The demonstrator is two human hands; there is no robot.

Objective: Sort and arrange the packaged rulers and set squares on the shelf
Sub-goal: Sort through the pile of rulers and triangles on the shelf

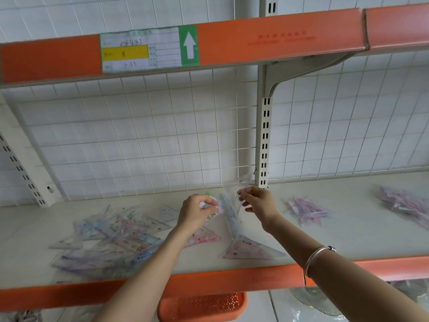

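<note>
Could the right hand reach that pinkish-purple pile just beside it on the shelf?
Probably yes: only bare shelf lies between the right hand and the purple pile. But it pinches a clear packet along with the left hand, so it would likely let go first.

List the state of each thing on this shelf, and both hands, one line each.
left hand, gripping the clear packets
right hand, pinching the clear packets' upper edge
clear packets, held up on edge between the hands
mixed set square pile, flat, jumbled, left of the hands
pink set square packet, flat, alone near the front edge
purple packet pile, loose, right of the hands
orange basket, under the shelf, contents hidden
</note>
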